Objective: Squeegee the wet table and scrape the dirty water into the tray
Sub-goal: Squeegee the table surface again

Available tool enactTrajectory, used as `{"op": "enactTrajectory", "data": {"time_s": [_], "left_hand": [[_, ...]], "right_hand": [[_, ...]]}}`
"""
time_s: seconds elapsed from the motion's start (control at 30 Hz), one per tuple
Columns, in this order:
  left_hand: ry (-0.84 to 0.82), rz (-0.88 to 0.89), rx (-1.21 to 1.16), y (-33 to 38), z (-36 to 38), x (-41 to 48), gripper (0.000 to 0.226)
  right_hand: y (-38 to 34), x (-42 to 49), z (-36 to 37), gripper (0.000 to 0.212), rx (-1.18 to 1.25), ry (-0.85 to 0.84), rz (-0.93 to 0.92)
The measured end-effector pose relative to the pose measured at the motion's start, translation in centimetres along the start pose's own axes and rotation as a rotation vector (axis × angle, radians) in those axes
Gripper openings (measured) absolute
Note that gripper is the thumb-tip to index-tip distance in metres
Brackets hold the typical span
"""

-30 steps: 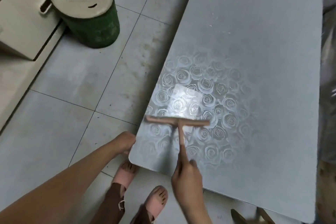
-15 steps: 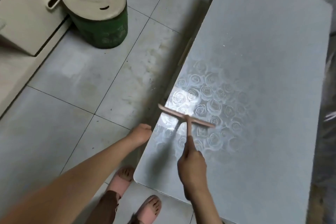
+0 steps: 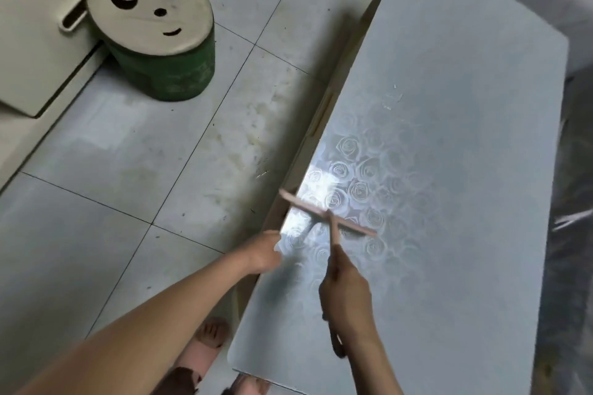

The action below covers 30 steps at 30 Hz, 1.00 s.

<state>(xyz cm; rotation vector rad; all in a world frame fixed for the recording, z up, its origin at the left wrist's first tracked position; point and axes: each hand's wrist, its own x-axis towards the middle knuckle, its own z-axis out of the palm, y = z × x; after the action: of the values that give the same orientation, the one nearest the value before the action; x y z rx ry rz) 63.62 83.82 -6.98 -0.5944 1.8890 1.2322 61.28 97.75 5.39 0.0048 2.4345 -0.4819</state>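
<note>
- The right hand (image 3: 345,295) has its fingers wrapped round the handle of the pink squeegee (image 3: 327,218).
- The blade lies slanted on the wet, rose-patterned patch of the grey desk (image 3: 449,90), with its left end at the desk's left edge.
- The left hand (image 3: 261,253) is at that same edge (blurred, so I cannot tell whether its fingers grip anything).
- A panda-faced stool (image 3: 150,32) stands on the tiled floor (image 3: 96,202), well apart.

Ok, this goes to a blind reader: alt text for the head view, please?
A person's right hand holds a pink squeegee by its handle, blade over a glossy, rose-patterned grey table near its left edge. The left hand is at that edge, blurred. A panda-faced stool stands on the tiled floor.
</note>
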Motion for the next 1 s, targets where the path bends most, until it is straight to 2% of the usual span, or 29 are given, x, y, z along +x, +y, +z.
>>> {"op": "enactTrajectory", "data": {"time_s": [0.07, 0.1, 0.2, 0.27, 0.3, 0.4, 0.47, 0.57, 0.67, 0.77, 0.9, 1.0], "left_hand": [[-0.021, -0.017, 0.026, 0.0, -0.1, 0.3, 0.035], [-0.026, -0.013, 0.048, 0.1, -0.2, 0.4, 0.032], [-0.012, -0.023, 0.059, 0.0, -0.3, 1.1, 0.026], [0.013, -0.027, 0.079, 0.2, -0.3, 1.3, 0.025], [0.024, -0.027, 0.091, 0.4, -0.2, 1.3, 0.027], [0.059, -0.005, 0.133, 1.3, -0.2, 1.3, 0.032], [0.085, 0.002, 0.147, 2.0, -0.5, 1.7, 0.029], [0.164, 0.024, 0.173, 4.0, -1.5, 3.2, 0.035], [0.206, 0.060, 0.177, 3.2, -2.2, 3.3, 0.046], [0.235, 0.100, 0.244, 4.1, -2.5, 4.1, 0.052], [0.220, 0.088, 0.257, 6.1, -3.7, 4.4, 0.050], [0.190, 0.101, 0.275, 7.4, -4.5, 4.7, 0.052]], "right_hand": [[-0.9, 3.2, -0.1, 0.074, -0.047, 0.026, -0.007], [-1.8, 5.2, -0.8, 0.074, -0.058, 0.044, -0.007], [-4.7, 11.3, -3.9, 0.055, 0.016, 0.054, 0.029], [-5.7, 12.4, -5.6, 0.048, 0.069, 0.059, 0.050], [-5.6, 11.8, -6.0, 0.052, 0.035, 0.065, 0.018], [-3.2, 7.3, -5.0, 0.082, -0.066, 0.032, -0.094], [-1.5, 5.6, -3.5, 0.085, -0.001, -0.023, -0.049], [-1.2, 9.0, -3.3, 0.089, 0.070, 0.037, -0.045], [-4.2, 14.2, -4.7, 0.088, 0.014, 0.064, -0.091], [-5.1, 17.9, -8.2, 0.071, 0.070, 0.027, -0.074], [-1.1, 13.6, -8.7, 0.077, 0.165, 0.062, -0.169], [1.9, 9.9, -6.4, 0.069, 0.152, -0.008, -0.185]]}}
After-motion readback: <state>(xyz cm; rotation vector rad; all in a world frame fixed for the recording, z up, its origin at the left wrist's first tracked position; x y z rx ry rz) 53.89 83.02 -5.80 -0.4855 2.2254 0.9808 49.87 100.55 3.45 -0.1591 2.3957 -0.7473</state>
